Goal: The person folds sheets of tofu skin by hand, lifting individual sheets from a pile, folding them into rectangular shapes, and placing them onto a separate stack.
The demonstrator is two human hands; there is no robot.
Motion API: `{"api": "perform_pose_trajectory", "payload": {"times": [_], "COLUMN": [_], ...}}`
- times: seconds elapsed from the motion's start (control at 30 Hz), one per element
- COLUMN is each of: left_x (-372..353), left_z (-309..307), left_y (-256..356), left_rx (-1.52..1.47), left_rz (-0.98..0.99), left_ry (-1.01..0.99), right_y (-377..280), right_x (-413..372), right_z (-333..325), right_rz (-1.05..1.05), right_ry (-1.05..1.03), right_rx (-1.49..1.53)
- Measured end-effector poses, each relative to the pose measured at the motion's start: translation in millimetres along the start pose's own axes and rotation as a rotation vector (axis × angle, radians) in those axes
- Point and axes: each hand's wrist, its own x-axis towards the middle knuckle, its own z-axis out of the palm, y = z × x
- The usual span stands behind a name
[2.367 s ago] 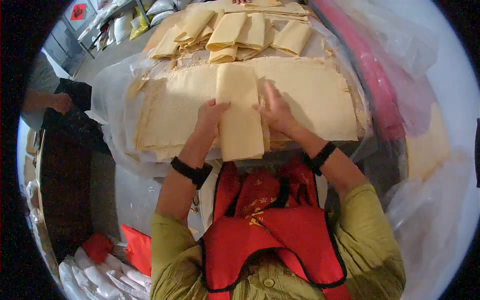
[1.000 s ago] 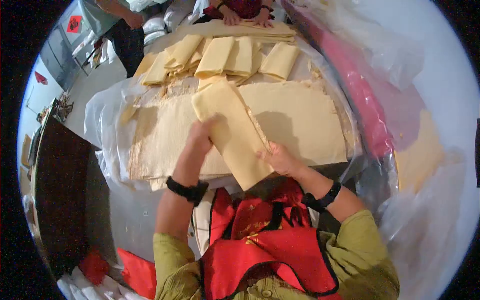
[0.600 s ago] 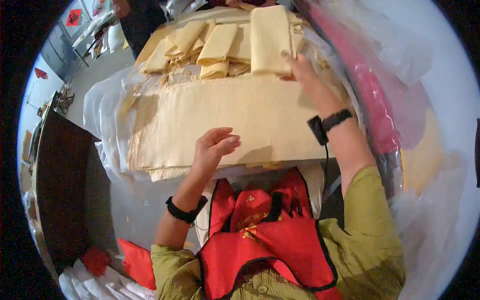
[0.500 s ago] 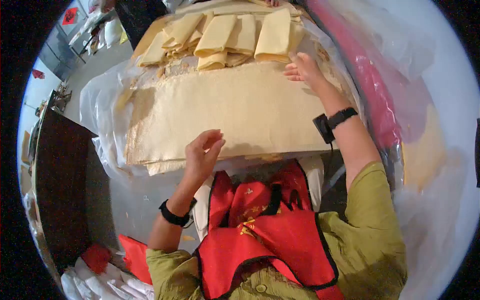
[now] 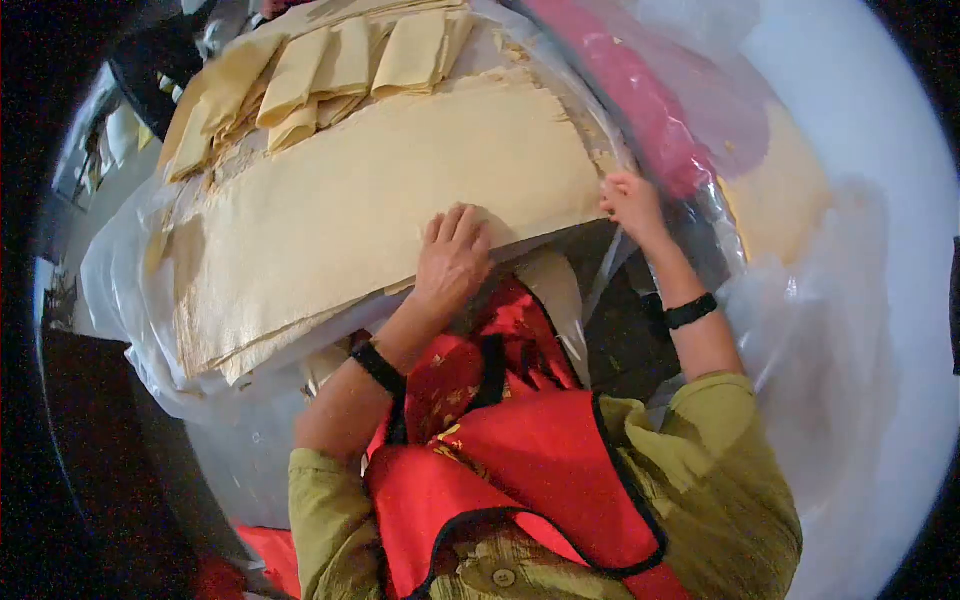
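"Anything held?"
"Left hand (image 5: 457, 255) lies palm down on the top sheet (image 5: 360, 200), gripping nothing; right hand (image 5: 630, 203) curls at its near right corner, pinching or not I can't tell."
"Handling?"
"Best steady it lightly, parting one layer."
"Its lie?"
"Over a lower sheet (image 5: 238, 371), long axis left-right, right end farther off."

A hand can pass low over the flat sheet (image 5: 370, 190) between the left hand (image 5: 455, 260) at its near edge and the folded pieces (image 5: 340, 60) blocking the far side; the right hand (image 5: 633, 208) occupies the near right corner, with the pink bundle (image 5: 640, 100) a barrier beyond
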Motion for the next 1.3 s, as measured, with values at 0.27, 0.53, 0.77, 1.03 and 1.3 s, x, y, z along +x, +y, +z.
{"api": "perform_pose_trajectory", "payload": {"times": [0.27,0.53,0.77,1.03,1.3], "left_x": [23,3,-4,-2,13], "left_z": [-13,-12,-31,-30,-19], "left_y": [-4,-12,-7,-5,15], "left_rx": [-0.535,-0.79,-0.67,-0.514,-0.185], "left_rz": [-0.514,-0.698,-0.658,-0.516,-0.248], "left_ry": [0.206,0.337,0.201,0.146,0.123], "right_y": [-11,-80,-109,-61,-32], "right_x": [-18,-23,-48,-24,-13], "right_z": [-19,45,80,102,112], "right_rz": [-0.088,0.08,-0.089,-0.23,0.071], "right_ry": [0.171,-0.313,-0.294,-0.119,0.156], "right_rx": [0.227,0.857,0.733,0.572,0.549]}}
